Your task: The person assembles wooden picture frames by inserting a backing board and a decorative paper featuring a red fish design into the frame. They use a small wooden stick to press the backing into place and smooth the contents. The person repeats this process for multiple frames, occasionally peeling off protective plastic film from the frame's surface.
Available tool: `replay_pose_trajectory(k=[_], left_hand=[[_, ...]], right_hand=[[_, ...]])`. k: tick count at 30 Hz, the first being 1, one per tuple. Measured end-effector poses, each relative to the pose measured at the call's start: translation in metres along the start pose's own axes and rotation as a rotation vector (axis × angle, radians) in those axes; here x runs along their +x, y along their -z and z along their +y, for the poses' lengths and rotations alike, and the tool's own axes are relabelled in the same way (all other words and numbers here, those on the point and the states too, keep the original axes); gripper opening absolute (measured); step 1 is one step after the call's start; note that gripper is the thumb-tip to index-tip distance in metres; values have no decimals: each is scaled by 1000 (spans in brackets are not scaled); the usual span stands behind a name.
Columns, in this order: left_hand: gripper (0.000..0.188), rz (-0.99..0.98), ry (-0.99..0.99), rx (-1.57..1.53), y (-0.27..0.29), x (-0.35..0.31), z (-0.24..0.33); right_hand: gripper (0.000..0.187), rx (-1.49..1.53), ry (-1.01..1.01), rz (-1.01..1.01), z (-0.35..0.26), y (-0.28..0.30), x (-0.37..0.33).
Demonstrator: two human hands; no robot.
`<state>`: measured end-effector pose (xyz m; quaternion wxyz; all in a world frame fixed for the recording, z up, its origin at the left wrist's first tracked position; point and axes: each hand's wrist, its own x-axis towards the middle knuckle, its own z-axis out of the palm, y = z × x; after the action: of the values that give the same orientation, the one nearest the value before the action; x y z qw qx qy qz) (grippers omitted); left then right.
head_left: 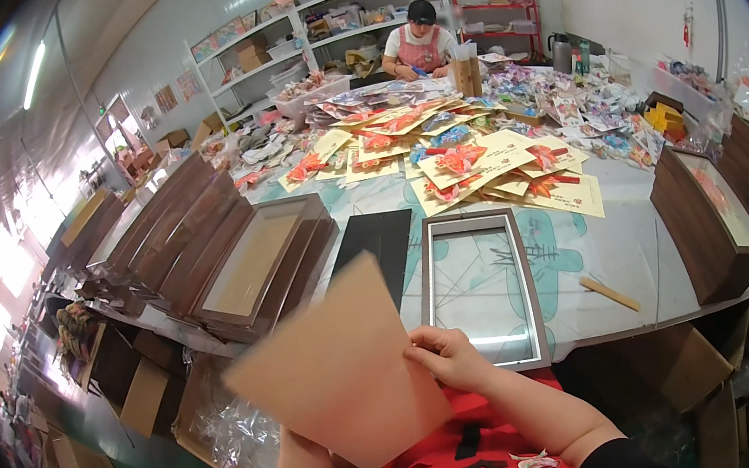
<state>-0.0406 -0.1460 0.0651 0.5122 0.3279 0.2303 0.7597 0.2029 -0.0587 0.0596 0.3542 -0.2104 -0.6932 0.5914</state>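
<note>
Cardboard (344, 369), a plain tan sheet, is tilted before me, up off the counter (601, 248), left of the open frame (528, 290) and nearer my body. My right hand (451, 355) holds its right edge, the fingers pinched narrow on it. My left hand is hidden behind the sheet, so I cannot tell how its fingers stand. The open frame lies flat, the counter showing through its middle. Just left of the frame lies a black panel (375, 239); right of it, a flat wooden stick (610, 294). Beyond the frame, cream cards (514, 153) with red-orange pieces lie heaped. Well left of it, brown box frames (256, 262) are stacked; well right, others stand upright. Far beyond it is a person (420, 47) in a pink apron and dark cap.
</note>
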Motion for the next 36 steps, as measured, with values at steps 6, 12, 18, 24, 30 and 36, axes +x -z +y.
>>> replay_pose_trajectory(k=[6, 12, 18, 24, 30, 36], left_hand=[[55, 155, -87, 40, 23, 1, -19], [44, 197, 61, 401, 41, -8, -42], [34, 211, 163, 399, 33, -13, -64], [27, 255, 217, 359, 39, -21, -68], [24, 313, 238, 349, 48, -30, -70], [24, 335, 260, 333, 56, -34, -74]], right_hand=[[16, -336, 406, 198, -28, 20, -31], [21, -292, 283, 439, -60, 75, -60], [25, 136, 25, 637, -64, 138, -59], [31, 285, -50, 549, -52, 159, -55], [31, 551, -254, 389, -28, 162, -42], [30, 556, -394, 366, 2, 167, -33]])
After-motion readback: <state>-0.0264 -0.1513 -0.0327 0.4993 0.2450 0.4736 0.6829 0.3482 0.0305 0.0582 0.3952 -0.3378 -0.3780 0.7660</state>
